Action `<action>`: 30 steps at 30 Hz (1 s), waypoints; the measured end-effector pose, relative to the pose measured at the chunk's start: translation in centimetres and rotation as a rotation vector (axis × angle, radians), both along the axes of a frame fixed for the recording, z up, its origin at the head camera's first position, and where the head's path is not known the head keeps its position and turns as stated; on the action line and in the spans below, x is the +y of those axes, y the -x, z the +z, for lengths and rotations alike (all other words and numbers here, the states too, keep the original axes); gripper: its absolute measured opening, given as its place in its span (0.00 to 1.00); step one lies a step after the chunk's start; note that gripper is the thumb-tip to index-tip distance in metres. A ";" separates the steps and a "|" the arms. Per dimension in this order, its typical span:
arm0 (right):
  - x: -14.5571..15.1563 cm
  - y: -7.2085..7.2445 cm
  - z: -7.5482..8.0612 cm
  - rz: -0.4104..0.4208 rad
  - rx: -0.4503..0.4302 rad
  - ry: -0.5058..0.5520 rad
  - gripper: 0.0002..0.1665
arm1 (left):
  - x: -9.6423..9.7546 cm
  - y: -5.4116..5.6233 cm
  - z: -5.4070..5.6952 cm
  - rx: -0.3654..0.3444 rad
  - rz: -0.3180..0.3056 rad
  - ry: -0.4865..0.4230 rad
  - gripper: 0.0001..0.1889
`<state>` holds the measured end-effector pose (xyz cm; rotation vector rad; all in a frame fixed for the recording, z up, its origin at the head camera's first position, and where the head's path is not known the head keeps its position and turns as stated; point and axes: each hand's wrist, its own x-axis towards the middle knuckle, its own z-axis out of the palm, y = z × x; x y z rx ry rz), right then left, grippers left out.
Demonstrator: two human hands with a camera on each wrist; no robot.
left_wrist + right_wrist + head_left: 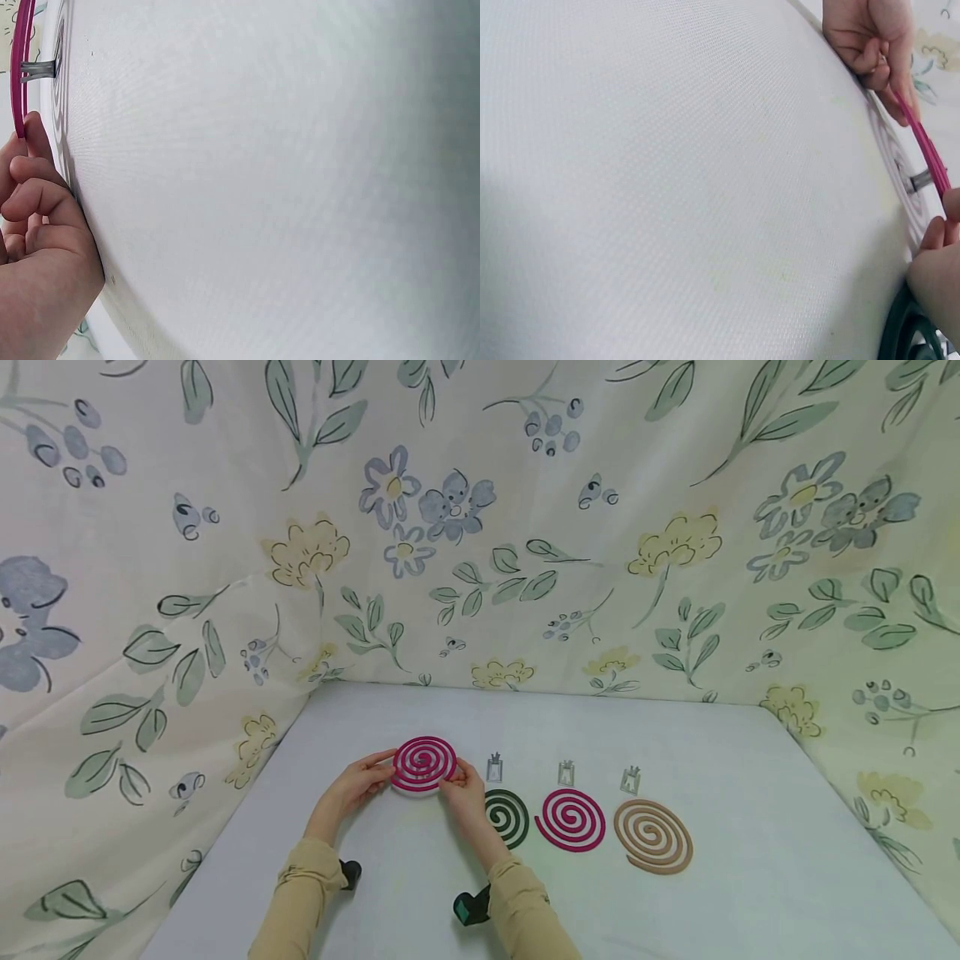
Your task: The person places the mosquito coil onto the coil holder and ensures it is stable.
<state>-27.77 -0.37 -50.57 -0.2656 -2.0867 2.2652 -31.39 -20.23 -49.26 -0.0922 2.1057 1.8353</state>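
Both hands pinch a magenta mosquito coil (pixel 424 759) by its rim, left hand (pixel 360 785) on one side and right hand (pixel 467 792) on the other. The coil lies flat, raised a little off the table. Under its middle, a small metal coil stand (pixel 39 70) stands upright between the coil and the table, meeting the coil's underside in the left wrist view. The right wrist view also has the coil (pixel 928 154) edge-on, with the stand (pixel 921 179) below it. Nearest the right forearm is a dark green coil (pixel 507 817), partly hidden by it.
A second magenta coil (pixel 571 819) and a tan coil (pixel 652 837) lie to the right on the white table (pixel 750 910). Behind the row lie three flat metal stands, the left one (pixel 495 768) close to the right hand. Floral cloth (pixel 525 602) hangs at the back and sides.
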 end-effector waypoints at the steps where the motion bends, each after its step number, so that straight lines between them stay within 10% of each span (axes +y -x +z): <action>1: 0.0 0.0 0.0 0.000 -0.002 0.003 0.33 | 0.0 0.0 0.0 -0.002 -0.001 0.000 0.28; 30: 0.0 0.3 -0.4 -0.003 -0.015 0.000 0.33 | -0.1 0.0 0.2 -0.012 0.002 -0.004 0.28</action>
